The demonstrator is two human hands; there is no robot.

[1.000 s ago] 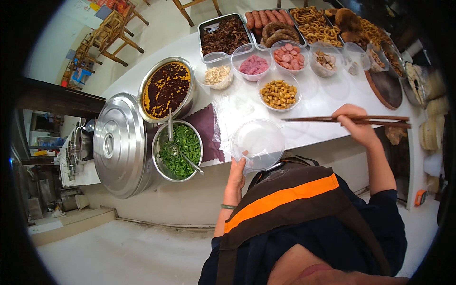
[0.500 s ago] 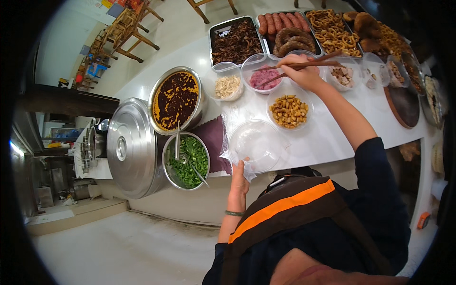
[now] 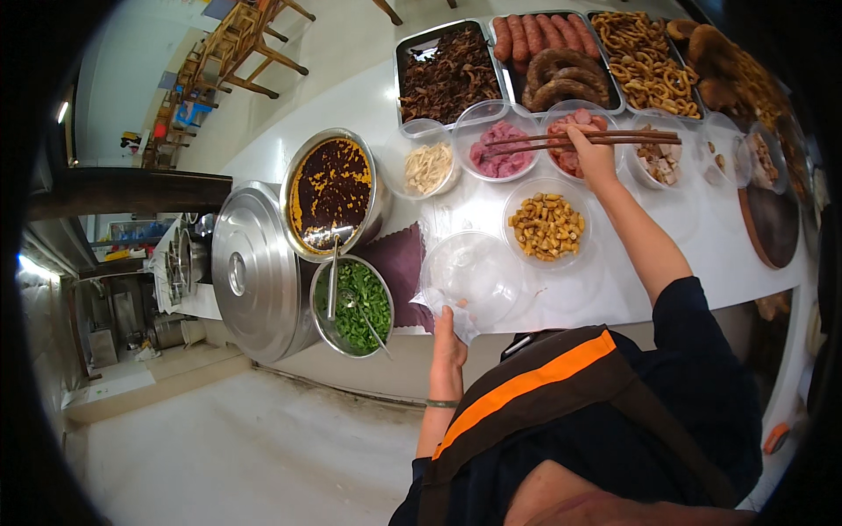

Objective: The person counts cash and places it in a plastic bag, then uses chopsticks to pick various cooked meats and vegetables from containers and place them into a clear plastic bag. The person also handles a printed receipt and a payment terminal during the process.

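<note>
My right hand (image 3: pixel 592 156) grips a pair of dark wooden chopsticks (image 3: pixel 631 138), held nearly level over the tub of reddish slices (image 3: pixel 570 162). Their tips lie over the neighbouring tub of pink shredded meat (image 3: pixel 506 156). Near the front edge of the table my left hand (image 3: pixel 449 344), thumb up, pinches a crumpled clear plastic bag (image 3: pixel 449 317); part of its fingers shows through the film. Just beyond it sits a clear round bowl-shaped piece of plastic (image 3: pixel 474 272); I cannot tell if the two are joined. A tub of yellow-brown diced food (image 3: pixel 545 226) stands between my hands.
To the left are a bowl of dark chilli oil (image 3: pixel 329 193), a bowl of chopped greens (image 3: pixel 360 311) with spoons, and a large lidded steel pot (image 3: pixel 250 276). Metal trays of sausages (image 3: pixel 544 37) and dark shredded food (image 3: pixel 443 74) line the far edge. A pale-strip tub (image 3: pixel 428 167) stands nearby.
My right hand has drawn slightly nearer and the chopsticks have swung closer to level, uncovering the reddish slices. My left hand keeps its hold on the plastic. The whole view has shifted a little.
</note>
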